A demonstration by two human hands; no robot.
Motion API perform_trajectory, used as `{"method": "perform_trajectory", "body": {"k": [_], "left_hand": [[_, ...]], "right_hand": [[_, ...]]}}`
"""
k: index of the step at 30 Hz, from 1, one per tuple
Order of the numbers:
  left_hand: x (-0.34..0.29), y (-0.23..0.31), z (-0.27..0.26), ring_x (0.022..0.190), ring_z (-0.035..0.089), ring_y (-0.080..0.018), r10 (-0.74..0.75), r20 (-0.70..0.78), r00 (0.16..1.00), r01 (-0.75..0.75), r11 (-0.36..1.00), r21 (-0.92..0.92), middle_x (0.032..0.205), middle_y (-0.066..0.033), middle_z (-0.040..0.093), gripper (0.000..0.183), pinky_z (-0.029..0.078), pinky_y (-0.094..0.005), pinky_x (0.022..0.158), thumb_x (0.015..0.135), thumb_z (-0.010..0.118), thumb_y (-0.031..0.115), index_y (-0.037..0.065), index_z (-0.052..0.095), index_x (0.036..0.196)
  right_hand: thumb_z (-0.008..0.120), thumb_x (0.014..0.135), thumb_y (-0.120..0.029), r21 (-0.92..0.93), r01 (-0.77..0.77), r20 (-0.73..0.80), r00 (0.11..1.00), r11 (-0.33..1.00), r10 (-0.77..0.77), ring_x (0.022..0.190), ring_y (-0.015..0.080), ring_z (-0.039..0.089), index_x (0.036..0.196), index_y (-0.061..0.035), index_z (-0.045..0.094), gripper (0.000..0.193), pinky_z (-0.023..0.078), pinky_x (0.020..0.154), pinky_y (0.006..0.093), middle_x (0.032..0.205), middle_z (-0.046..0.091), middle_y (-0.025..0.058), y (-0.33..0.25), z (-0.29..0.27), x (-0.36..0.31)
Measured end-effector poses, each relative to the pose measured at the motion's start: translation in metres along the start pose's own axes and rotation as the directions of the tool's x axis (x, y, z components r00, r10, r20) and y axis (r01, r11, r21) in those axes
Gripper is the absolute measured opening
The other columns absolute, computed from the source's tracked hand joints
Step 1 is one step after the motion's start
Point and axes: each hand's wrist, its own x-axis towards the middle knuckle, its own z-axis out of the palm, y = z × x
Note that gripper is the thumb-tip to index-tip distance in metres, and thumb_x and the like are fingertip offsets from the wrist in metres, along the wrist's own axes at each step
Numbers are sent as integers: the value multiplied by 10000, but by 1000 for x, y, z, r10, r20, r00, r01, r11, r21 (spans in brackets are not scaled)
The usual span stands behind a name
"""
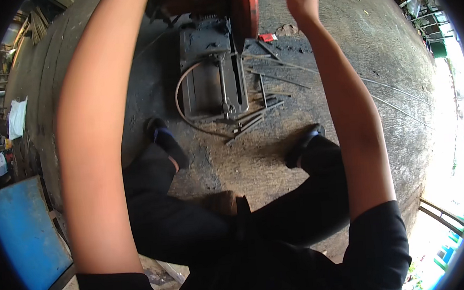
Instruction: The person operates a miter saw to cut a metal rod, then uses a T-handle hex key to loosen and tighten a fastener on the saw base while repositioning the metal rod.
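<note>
My right hand [302, 3] is raised at the top edge, right of a cut-off saw's red guard [253, 11] and apart from it. Its fingers are loosely bent and spread a little, with nothing seen in them. My left forearm [96, 132] reaches up past the top edge, so the left hand is out of view, on the saw's left side. Below the guard lies the saw's dark metal base [202, 93], with a screw clamp [223, 87] along its right side. A thin curved cable or rod [178, 92] loops round its left side.
Several cut metal bars [263, 90] lie on the floor right of the base, near a small red packet [267, 37]. Long thin rods [393, 87] stretch to the right. A wooden block [219, 203] sits between my legs. A blue panel [27, 232] stands at the left.
</note>
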Motion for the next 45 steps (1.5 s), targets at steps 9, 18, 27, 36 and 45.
{"method": "perform_trajectory", "body": {"k": [9, 18, 27, 36, 45], "left_hand": [[8, -12, 47, 1089, 579, -288, -5, 12, 1000, -3, 786, 618, 1214, -189, 577, 376, 476, -401, 889, 922, 410, 164, -25, 514, 1230], [-50, -52, 44, 1110, 555, -276, 312, -41, 949, -287, 912, 293, 1205, -175, 573, 447, 435, -360, 937, 856, 480, 161, -12, 474, 1268], [-58, -47, 37, 952, 532, -147, 407, -2, 913, -406, 911, -65, 1038, -94, 566, 330, 435, -281, 842, 909, 452, 154, -17, 497, 1187], [-109, -241, 96, 605, 526, -103, 59, -418, 906, -165, 961, -223, 660, -6, 517, 89, 438, -232, 586, 854, 578, 97, 28, 522, 853], [-152, -357, 145, 999, 619, -343, -700, 494, 516, 12, 582, 813, 1066, -198, 644, 537, 494, -402, 854, 715, 634, 447, 22, 662, 1043]], "right_hand": [[517, 868, -248, -397, -711, 578, 297, 580, 760, 677, 213, 621, 866, -72, 632, 211, 518, 581, 371, 773, 651, 86, 127, 80, -321], [610, 816, -26, -461, -870, 868, -403, 173, 291, 722, 116, 584, 1139, -7, 592, 324, 539, 677, 265, 945, 650, 60, 140, 117, -325], [664, 762, -18, -307, -936, 950, -291, -174, -115, 780, 156, 582, 1158, -8, 560, 409, 498, 736, 296, 1028, 622, 63, 154, 139, -351], [529, 853, -124, -407, -903, 826, -302, 134, 475, 577, 133, 555, 932, -40, 619, 147, 465, 463, 283, 826, 653, 98, 98, 120, -309], [516, 841, -182, -106, 385, 825, 549, 917, -135, 606, 355, 587, 1003, -156, 603, 186, 492, 511, 455, 698, 557, 172, 137, 116, -372]]}}
